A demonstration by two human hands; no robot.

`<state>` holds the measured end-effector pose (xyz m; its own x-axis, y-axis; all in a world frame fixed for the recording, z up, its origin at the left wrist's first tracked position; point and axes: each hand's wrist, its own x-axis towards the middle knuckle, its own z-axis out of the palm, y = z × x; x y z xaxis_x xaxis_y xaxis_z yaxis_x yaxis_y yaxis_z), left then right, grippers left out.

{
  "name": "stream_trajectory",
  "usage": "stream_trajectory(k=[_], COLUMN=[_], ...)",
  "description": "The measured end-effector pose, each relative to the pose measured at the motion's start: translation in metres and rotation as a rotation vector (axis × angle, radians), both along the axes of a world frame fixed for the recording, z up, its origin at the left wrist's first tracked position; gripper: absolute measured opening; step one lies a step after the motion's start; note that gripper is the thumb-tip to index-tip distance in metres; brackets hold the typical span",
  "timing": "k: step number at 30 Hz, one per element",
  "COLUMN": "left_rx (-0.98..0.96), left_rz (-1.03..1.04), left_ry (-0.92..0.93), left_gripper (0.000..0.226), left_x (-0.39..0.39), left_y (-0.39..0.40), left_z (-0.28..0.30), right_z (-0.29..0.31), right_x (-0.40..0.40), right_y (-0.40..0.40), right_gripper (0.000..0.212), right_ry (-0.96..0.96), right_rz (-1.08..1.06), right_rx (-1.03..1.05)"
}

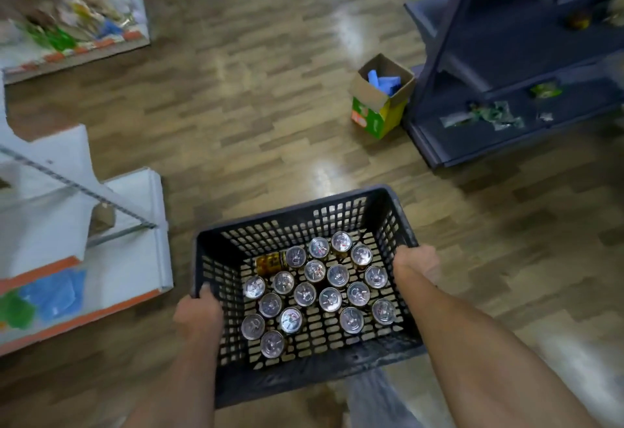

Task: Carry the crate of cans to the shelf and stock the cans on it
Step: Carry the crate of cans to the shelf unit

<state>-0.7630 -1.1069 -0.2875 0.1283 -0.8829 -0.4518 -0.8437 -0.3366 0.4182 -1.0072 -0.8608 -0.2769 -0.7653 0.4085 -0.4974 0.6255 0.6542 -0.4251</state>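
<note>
Crate point(305, 365) rims sit clenched in both grips, the left hand point(197, 316) on its left wall and the right hand point(417, 263) on its right wall, held above the wooden floor point(256, 116). Cans point(317, 289) stand upright inside, one lying on its side; a dark shelf point(526, 66) stands ahead to the right, a cardboard box point(381, 96) beside it.

My fingers curl out of sight under the rim of the crate point(304, 214) on both sides. The labels of the cans point(317, 287) cannot be read; only their lids show. Goods on the white shelf point(135, 225) at left are blurred, and the dark shelf point(506, 56) is cut off at right.
</note>
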Motion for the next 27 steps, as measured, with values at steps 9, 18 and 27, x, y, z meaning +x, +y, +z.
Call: stream_trajectory(k=[9,18,27], left_rx=[-0.085,-0.057,-0.074], left_rz=[0.044,-0.007,-0.131], left_ry=[-0.053,-0.057,-0.096], left_gripper=[0.061,0.058,0.055], left_x=[-0.245,-0.482,-0.738], left_y=[-0.259,-0.470,-0.687], left_z=[-0.024,-0.019,-0.007], right_z=[-0.020,-0.020,-0.026], right_x=[-0.251,-0.474,-0.703], right_y=[-0.265,-0.471,-0.660], right_gripper=[0.035,0.030,0.034], right_ry=[0.033,0.085,0.078], right_rz=[0.017,0.009,-0.094], right_rx=[0.021,0.059,0.039])
